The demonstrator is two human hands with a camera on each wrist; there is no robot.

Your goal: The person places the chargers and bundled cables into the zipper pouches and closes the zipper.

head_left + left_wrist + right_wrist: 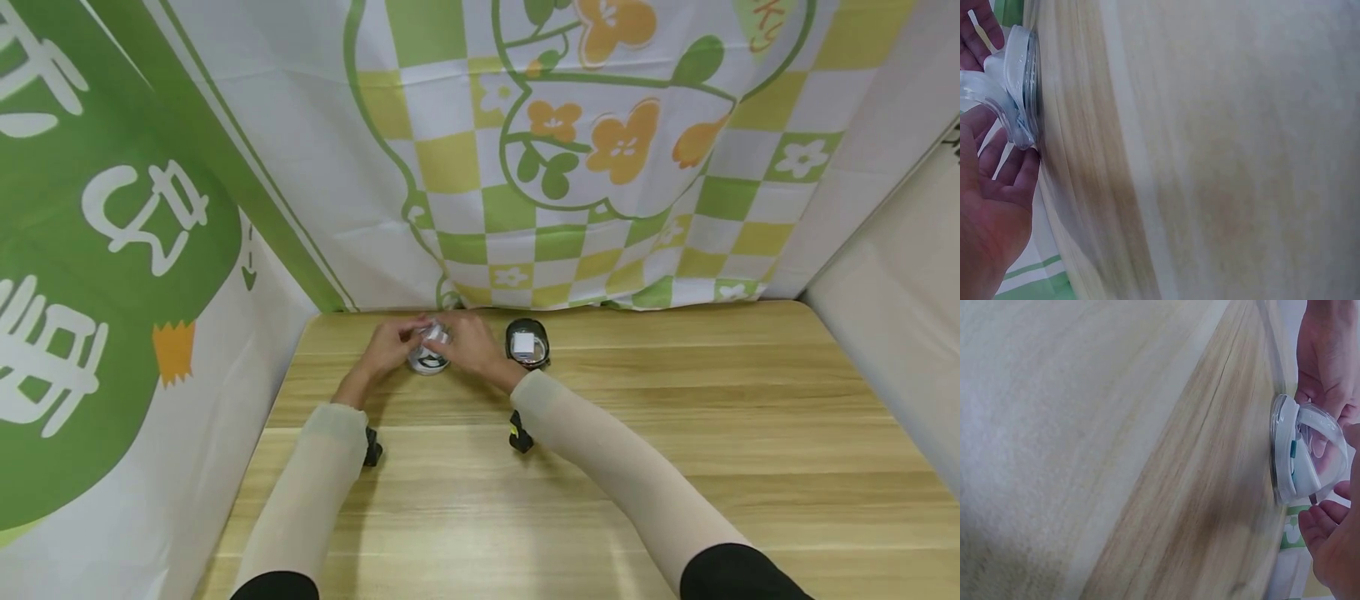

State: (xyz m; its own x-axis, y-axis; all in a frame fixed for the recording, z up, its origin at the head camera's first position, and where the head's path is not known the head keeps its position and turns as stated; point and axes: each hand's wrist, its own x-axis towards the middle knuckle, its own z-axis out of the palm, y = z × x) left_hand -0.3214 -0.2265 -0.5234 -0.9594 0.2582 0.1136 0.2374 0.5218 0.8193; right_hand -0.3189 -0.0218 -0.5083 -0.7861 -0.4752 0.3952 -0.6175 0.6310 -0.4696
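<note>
A small round case (427, 362) with a white rim and clear plastic stands on the wooden table near its back edge, between both hands. The right wrist view shows its clear cover (1329, 428) bulging up from the white base (1284, 450), with white and teal parts inside. My left hand (388, 346) grips the case from the left, thumb on the clear plastic and fingers at the rim. From the other side my right hand (471, 343) holds it, its thumb over the top and fingertips by the rim. The hands partly hide the case.
Right of the hands, a black round case (528, 343) lies open, holding a white block and a coiled white cable. The wooden table (675, 450) meets a patterned cloth (525, 250) along its back edge. Another hanging cloth (225, 350) borders the left side.
</note>
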